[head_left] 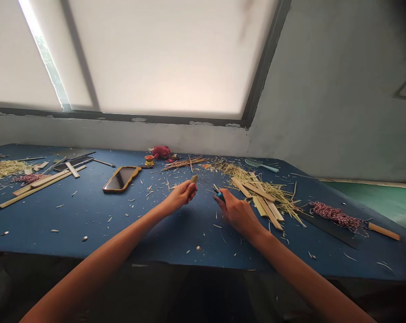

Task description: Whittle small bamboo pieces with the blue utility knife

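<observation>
My left hand (181, 196) is closed over a short, flat piece of pale bamboo (194, 179), whose rounded tip sticks out past the thumb. To its right, my right hand (238, 213) grips a small knife (220, 195) with a blue handle. The knife's front end points toward the bamboo, but the blade is too thin to make out clearly. A gap separates the two hands, both held above the blue table (176, 242). Just beyond the right hand lie split bamboo strips (261, 197) on a heap of thin shavings (286, 193).
A phone in a yellow case (121, 178) lies left of centre. Farther left are long wooden strips (43, 185) and more shavings (7, 169). On the right are a red-and-white cord bundle (337, 215) and a large dark blade (330, 229). A hairbrush (261, 164) lies near the wall.
</observation>
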Available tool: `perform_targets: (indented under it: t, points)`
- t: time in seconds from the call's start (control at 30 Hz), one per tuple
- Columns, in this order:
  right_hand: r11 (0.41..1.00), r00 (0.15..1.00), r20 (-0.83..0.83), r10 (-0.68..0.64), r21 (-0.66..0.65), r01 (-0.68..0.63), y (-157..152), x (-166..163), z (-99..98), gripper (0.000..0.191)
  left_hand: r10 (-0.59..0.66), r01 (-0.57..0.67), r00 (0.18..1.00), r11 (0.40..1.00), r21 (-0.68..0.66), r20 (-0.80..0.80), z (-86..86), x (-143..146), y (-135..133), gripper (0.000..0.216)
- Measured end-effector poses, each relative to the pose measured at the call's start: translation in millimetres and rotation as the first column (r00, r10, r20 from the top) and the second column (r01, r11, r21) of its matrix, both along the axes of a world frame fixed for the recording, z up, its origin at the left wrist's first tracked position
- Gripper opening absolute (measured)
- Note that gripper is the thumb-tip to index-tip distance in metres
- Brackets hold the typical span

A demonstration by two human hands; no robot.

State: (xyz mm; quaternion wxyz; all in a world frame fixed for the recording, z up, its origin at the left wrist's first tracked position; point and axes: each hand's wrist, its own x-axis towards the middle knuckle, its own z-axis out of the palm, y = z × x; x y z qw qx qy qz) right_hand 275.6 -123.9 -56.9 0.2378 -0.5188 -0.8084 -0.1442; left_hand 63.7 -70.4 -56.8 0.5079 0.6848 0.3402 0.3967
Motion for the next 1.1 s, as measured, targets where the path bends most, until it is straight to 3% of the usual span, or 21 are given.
perform_targets:
  t: [0.23,0.47,1.1]
  points:
    - [0.999,0.998,0.063,0.009,-0.044,-0.007,1.0,0.0,-1.5,0.047,0.071,-0.056,0.993,0.986,0.159,-0.090,-4.3,-2.0,2.6,0.038]
    - [1.000,0.998,0.062,-0.008,-0.009,0.009,1.9,-0.7,-2.5,0.045,0.172,-0.098,0.954,0.953,0.287,-0.245,-3.3,-5.0,0.0,0.037]
    - [1.000,0.998,0.067,-0.009,-0.012,0.010,3.7,-1.5,-3.2,0.051,0.253,-0.127,0.917,0.918,0.375,-0.308,3.1,-5.6,-7.2,0.035]
